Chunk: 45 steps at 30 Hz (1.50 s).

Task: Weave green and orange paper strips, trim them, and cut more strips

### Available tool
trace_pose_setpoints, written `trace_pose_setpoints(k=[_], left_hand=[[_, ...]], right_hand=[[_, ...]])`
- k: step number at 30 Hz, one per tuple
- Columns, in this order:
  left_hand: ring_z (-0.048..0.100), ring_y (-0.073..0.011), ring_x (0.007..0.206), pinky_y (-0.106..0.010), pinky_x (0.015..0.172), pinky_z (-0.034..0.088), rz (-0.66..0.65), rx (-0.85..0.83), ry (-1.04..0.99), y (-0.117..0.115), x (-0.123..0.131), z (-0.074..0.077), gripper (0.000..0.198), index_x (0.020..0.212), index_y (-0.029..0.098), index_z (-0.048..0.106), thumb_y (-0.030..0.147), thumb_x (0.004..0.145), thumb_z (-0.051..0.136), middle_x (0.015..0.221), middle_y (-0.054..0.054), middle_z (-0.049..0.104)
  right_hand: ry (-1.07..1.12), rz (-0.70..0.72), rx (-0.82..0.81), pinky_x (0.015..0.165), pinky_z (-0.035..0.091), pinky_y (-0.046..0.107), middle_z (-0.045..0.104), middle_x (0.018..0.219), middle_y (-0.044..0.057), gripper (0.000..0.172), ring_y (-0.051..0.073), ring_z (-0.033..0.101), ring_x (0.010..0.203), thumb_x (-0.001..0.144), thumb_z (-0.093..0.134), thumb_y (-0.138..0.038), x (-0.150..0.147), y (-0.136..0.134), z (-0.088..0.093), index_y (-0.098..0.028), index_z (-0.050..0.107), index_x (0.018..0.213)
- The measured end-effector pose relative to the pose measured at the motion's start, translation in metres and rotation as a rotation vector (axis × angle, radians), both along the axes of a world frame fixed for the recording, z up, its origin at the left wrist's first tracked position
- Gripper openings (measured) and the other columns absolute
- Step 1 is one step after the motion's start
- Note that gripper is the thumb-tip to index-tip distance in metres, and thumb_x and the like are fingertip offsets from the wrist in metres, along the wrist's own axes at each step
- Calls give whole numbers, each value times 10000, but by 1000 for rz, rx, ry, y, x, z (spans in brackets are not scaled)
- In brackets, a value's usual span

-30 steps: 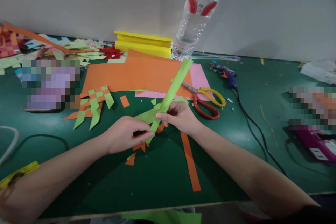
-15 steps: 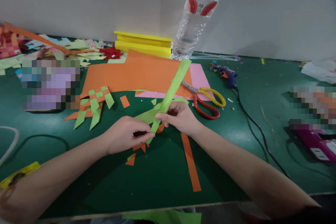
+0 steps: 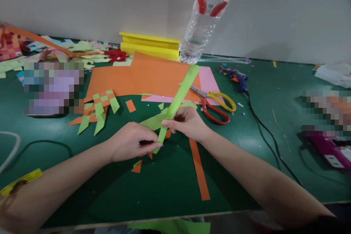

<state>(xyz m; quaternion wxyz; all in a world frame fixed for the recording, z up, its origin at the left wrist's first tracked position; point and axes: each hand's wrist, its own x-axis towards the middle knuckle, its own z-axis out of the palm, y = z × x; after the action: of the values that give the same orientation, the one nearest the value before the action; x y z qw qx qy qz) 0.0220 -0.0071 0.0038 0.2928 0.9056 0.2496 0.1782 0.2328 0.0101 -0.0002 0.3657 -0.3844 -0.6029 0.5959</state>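
Both my hands pinch one light green paper strip (image 3: pixel 179 95) above the table. My left hand (image 3: pixel 134 139) grips its lower end between thumb and fingers. Higher up, my right hand (image 3: pixel 188 122) has its thumb pressed on the strip, whose upper part slants up and to the right. Another green strip (image 3: pixel 153 120) lies crosswise behind the hands; whether it is joined to the first I cannot tell. An orange paper strip (image 3: pixel 199 172) extends below my right hand. To the left lies a woven green and orange paper piece (image 3: pixel 101 106).
Scissors (image 3: pixel 211 100) with red and yellow handles lie on orange sheets (image 3: pixel 142 76). A glue gun (image 3: pixel 237 78) trails a black cord at right. A plastic bottle (image 3: pixel 204 25) and a yellow holder (image 3: pixel 149 46) stand by the wall. Paper scraps (image 3: pixel 87 47) pile up at back left.
The green strip's upper end has dipped slightly and its lower end has shifted a little in my left fingers. Both hands stay nearly in place.
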Motion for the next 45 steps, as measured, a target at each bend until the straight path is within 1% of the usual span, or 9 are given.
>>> trace_pose_setpoints(k=[7, 11, 17, 22, 25, 32, 37, 41, 45], left_hand=[[375, -91, 462, -224, 495, 293, -11, 16, 0, 0, 0, 0, 412, 555, 181, 471, 280, 952, 509, 502, 67, 385], [389, -90, 460, -219, 500, 303, -12, -6, -4, 1, -1, -1, 407, 559, 180, 484, 279, 953, 507, 500, 65, 406], [396, -99, 470, -222, 505, 312, -19, 19, -27, 0, 0, -1, 418, 555, 185, 489, 290, 960, 503, 499, 60, 404], [405, -99, 462, -218, 509, 319, -36, 0, -48, -1, -1, -1, 420, 550, 187, 476, 279, 959, 507, 496, 61, 406], [405, -99, 465, -220, 511, 317, -35, 1, -55, -1, -1, -1, 411, 559, 188, 475, 279, 959, 509, 500, 63, 399], [401, -107, 467, -229, 513, 301, -60, 80, -31, -1, 0, -2, 418, 554, 189, 450, 274, 962, 495, 496, 57, 398], [417, -107, 460, -233, 511, 295, -61, 92, -27, -2, 0, -2, 417, 552, 189, 458, 269, 959, 501, 486, 56, 416], [440, -111, 475, -230, 525, 318, -64, 76, -20, -2, 0, -1, 399, 569, 191, 498, 270, 960, 499, 497, 51, 439], [424, -111, 471, -233, 517, 315, -62, 70, -22, -2, 1, -1, 411, 555, 190, 471, 267, 957, 502, 495, 53, 424]], right_hand=[[94, -22, 9, 467, 430, 231, 568, 471, -51, 295, 64, 497, 423, 742, 769, -352, 2, 3, 1, -171, 610, 572], [108, -26, 14, 476, 432, 227, 568, 470, -48, 295, 61, 498, 429, 757, 759, -331, 1, 2, 1, -165, 606, 567], [115, -32, 8, 457, 429, 222, 559, 481, -56, 280, 60, 497, 427, 737, 772, -346, 0, 2, -1, -173, 613, 583], [111, -32, 37, 465, 437, 222, 555, 487, -55, 286, 60, 500, 444, 738, 772, -352, -1, 2, 0, -173, 618, 578], [107, -28, 26, 461, 436, 223, 557, 482, -54, 293, 59, 496, 435, 735, 776, -354, 0, 2, 0, -170, 614, 575], [193, -104, -25, 454, 432, 214, 579, 470, -53, 263, 53, 498, 420, 763, 754, -319, 1, 5, -4, -171, 624, 589], [192, -104, -21, 446, 426, 209, 571, 463, -58, 274, 49, 490, 414, 759, 757, -311, 1, 5, -2, -174, 615, 569], [174, -112, -18, 450, 434, 213, 564, 459, -58, 293, 51, 487, 412, 763, 756, -312, 1, 3, -2, -176, 601, 554], [183, -117, -13, 440, 425, 214, 552, 449, -64, 297, 51, 475, 401, 759, 760, -315, 1, 3, -3, -179, 589, 559]])
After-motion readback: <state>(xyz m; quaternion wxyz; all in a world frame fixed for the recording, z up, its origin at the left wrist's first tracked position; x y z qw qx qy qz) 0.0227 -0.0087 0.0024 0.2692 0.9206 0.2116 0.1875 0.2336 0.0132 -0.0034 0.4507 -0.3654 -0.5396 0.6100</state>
